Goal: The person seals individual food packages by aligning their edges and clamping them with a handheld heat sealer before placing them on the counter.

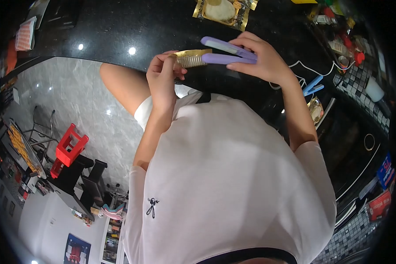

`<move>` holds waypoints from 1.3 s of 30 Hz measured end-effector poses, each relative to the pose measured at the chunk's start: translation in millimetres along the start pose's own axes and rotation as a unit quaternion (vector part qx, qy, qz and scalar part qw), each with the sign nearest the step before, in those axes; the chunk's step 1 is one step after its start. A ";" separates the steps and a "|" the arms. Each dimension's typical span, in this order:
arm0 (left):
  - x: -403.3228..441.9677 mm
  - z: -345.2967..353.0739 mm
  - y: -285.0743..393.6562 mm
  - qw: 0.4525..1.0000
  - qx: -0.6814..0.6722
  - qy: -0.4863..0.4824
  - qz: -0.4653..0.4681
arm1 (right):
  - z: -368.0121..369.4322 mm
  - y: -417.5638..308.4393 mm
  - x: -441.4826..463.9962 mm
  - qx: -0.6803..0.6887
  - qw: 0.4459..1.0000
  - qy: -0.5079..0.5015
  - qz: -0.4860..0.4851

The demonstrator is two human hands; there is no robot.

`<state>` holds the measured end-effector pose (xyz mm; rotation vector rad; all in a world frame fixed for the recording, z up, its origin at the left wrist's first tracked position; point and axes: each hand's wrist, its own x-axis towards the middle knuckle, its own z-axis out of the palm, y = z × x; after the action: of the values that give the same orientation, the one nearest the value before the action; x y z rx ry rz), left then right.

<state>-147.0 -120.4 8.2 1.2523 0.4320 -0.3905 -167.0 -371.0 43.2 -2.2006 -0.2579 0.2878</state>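
Observation:
My left hand [164,77] pinches one end of a small gold package with a clear ridged part [191,59], just past the edge of the black counter [119,26]. From the other side, my right hand [262,57] is wrapped round a purple clamp-like tool [229,58]. The tool's two arms are spread apart. Its lower arm touches or overlaps the right end of the gold package; which of the two cannot be told. Another gold package with pale contents [221,11] lies on the counter at the top.
A white cord [310,69] runs right of my right arm, near a blue clamp-like tool [313,86] and another gold package [315,109]. Bottles and jars [341,46] crowd the upper right. An orange-and-white packet [26,34] lies upper left. A red stool [71,145] stands on the floor.

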 end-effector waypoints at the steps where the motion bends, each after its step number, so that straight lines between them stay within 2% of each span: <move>1: -0.2 -0.1 0.9 1.000 0.001 -0.001 0.000 | -0.3 -6.2 8.1 -0.039 0.999 -0.018 -0.009; 7: -2.8 0.6 4.7 1.000 0.002 -0.008 -0.010 | 3.1 -16.2 33.6 -0.069 0.995 -0.057 -0.049; 19: 1.1 -1.3 3.9 1.000 -0.006 -0.011 -0.020 | 12.9 -11.0 45.8 -0.058 0.994 -0.052 -0.073; 25: 3.5 -3.8 1.5 0.999 0.002 -0.031 -0.021 | 11.1 2.1 51.1 0.001 0.993 -0.109 -0.038; 29: 4.3 -2.4 4.6 0.999 -0.003 -0.028 -0.021 | -8.6 21.0 50.6 0.076 0.993 -0.083 0.030; 33: 7.2 -4.1 1.0 0.999 -0.007 -0.034 -0.013 | -19.1 2.5 45.4 -0.018 0.989 -0.145 0.012; 34: 7.1 -3.6 1.1 0.999 -0.006 -0.031 -0.015 | -11.4 6.9 41.9 -0.032 0.992 -0.121 -0.017; 39: 5.8 -3.8 2.8 0.999 -0.002 -0.033 -0.024 | 2.8 -0.3 44.7 -0.058 0.994 -0.088 -0.040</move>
<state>-141.0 -116.3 6.6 1.2231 0.4078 -0.4696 -125.4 -355.9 36.7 -2.2749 -0.4693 0.4329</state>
